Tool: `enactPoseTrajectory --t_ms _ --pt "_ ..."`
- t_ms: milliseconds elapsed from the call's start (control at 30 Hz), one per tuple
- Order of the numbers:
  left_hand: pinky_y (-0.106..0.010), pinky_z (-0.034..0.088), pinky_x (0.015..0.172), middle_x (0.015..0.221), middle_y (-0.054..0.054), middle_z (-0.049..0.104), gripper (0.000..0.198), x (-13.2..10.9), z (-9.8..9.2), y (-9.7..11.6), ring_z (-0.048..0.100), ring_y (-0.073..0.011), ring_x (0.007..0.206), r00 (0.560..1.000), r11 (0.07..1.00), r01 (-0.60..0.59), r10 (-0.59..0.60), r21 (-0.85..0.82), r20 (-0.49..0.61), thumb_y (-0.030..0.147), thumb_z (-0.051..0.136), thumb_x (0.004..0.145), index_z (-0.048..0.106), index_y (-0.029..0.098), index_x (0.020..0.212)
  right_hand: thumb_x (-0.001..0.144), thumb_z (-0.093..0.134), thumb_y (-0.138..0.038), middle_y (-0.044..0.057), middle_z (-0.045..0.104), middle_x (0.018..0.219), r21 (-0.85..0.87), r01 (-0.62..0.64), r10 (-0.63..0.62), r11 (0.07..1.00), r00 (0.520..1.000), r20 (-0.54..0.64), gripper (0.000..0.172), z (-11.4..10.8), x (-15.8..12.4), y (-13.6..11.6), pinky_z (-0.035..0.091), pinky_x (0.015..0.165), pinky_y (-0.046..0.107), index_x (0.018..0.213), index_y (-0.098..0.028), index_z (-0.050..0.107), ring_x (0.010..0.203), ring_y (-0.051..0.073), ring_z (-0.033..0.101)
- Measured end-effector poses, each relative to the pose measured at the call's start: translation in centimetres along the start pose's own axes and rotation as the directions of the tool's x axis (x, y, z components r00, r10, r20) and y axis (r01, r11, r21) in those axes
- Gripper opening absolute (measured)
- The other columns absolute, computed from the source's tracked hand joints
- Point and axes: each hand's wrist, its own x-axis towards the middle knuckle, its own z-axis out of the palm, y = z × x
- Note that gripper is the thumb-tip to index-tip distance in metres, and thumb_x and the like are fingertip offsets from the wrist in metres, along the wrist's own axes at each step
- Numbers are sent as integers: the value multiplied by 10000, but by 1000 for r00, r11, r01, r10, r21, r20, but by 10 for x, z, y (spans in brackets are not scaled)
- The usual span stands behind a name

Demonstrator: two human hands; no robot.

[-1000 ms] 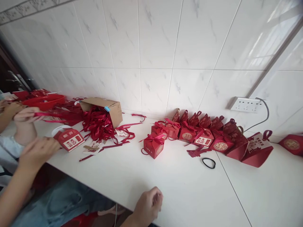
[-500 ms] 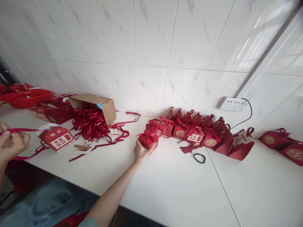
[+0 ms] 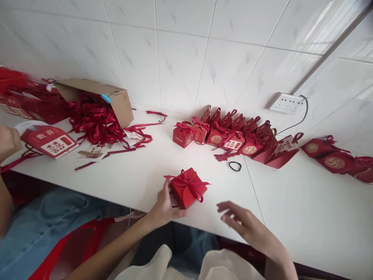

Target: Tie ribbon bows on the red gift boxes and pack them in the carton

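My left hand (image 3: 166,205) grips a small red gift box (image 3: 186,188) from its left side, near the table's front edge. A dark pink ribbon (image 3: 190,182) is tied in a bow across the box's top, its loose ends sticking out. To the right of the box, my right hand (image 3: 241,221) hovers over the table with fingers apart and nothing in them. Behind them stands a row of similar red boxes, among them a bow-topped box (image 3: 183,136) at the left end.
A cardboard box (image 3: 122,107) spills red ribbons (image 3: 94,122) at the left. A black elastic band (image 3: 234,166) lies mid-table. More red boxes (image 3: 335,161) stand far right. A power strip (image 3: 285,103) is on the tiled wall. A co-worker's hand (image 3: 8,142) is at the left edge.
My left hand has drawn the bow-tied box from the row toward me. My right hand has come into view. The camera has tilted down.
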Motion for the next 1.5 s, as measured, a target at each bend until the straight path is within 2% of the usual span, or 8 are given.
enactPoseTrajectory --t_ms 167,333,633,833,900,1133,1300,1500 --pt "-492 304 1042 1329 -153 429 793 -1 -18 9 422 -283 1247 994 990 -40 25 -132 -109 544 556 759 182 224 1380 849 512 -504 96 622 1055 200 90 -52 976 981 -187 422 4 42 -3 507 756 345 1162 -222 495 876 196 608" --pt "-332 440 874 928 -47 609 267 17 -26 30 575 -190 940 992 998 -58 56 -15 -111 429 514 835 569 204 968 818 574 -473 25 617 750 300 153 -87 942 971 -224 284 22 69 -12 463 642 310 918 -208 580 693 179 573" --pt "-224 404 601 622 27 498 242 12 -38 46 484 -114 617 998 999 -28 29 26 -53 362 574 794 517 182 641 778 626 -404 1 582 632 499 159 35 852 933 -358 259 23 73 -16 440 614 267 630 -199 570 632 146 538" --pt "-216 362 465 489 42 409 194 8 -88 25 388 -83 482 886 844 -51 -209 -534 -415 266 671 562 504 172 529 688 634 -352 -76 329 516 698 334 406 634 624 -668 340 -4 55 32 445 510 242 507 -194 393 447 65 366" --pt "-205 358 456 465 42 389 191 6 -100 22 391 -82 486 869 814 -57 -245 -578 -430 208 675 519 490 171 485 634 686 -275 -72 353 528 746 344 485 571 591 -644 306 -9 46 43 460 520 249 494 -184 430 458 64 391" --pt "-214 428 503 496 38 414 174 15 -109 43 424 -85 506 886 764 -53 -261 -643 -383 217 680 557 516 178 517 681 686 -270 -39 407 532 689 356 336 632 675 -657 296 -27 37 27 456 540 273 481 -188 483 488 87 432" --pt "-279 502 672 731 4 593 146 56 -102 96 577 -139 720 937 717 -243 -1 -653 -349 275 698 626 582 187 620 675 719 -381 -33 486 557 566 490 93 663 696 -712 272 -56 66 -31 431 516 257 563 -202 548 517 100 469" --pt "-347 496 741 720 -44 643 227 88 -60 169 604 -182 736 934 773 -264 354 -577 47 336 608 773 602 154 636 644 751 -442 -35 532 563 414 568 -270 712 765 -585 338 -61 97 -121 375 413 208 585 -185 541 459 73 443"
